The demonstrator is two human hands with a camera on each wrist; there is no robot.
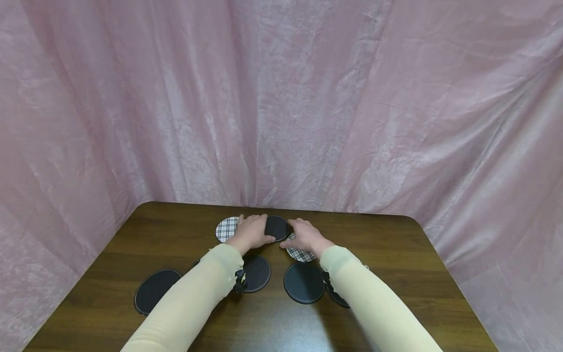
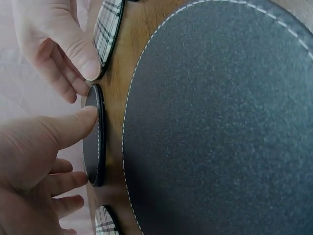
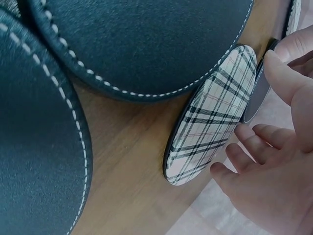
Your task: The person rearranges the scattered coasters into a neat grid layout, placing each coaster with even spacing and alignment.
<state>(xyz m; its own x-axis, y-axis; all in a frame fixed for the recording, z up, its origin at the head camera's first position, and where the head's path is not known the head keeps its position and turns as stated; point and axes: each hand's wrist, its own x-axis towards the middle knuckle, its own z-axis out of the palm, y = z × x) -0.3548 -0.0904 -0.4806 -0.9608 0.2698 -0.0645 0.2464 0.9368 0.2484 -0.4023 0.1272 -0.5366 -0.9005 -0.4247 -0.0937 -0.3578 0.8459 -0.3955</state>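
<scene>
A round black coaster (image 1: 277,228) with white edge stitching lies near the back of the table. At its left side is my left hand (image 1: 251,231), thumb over the coaster's face in the left wrist view and fingers loosely bent by its rim. On the other side, my right hand (image 1: 306,237) has its thumb and fingers spread apart beside the same coaster, holding nothing. Below the right hand, a plaid coaster (image 3: 210,117) lies pattern up, partly covered in the head view. Another plaid coaster (image 1: 226,229) sits left of my left hand, which overlaps it.
Nearer me lie more black coasters: one by the left wrist (image 1: 257,274), one right of centre (image 1: 304,283), one partly behind the right sleeve (image 1: 336,296) and one at far left (image 1: 156,292). A pink curtain (image 1: 281,107) hangs behind the wooden table (image 1: 378,239).
</scene>
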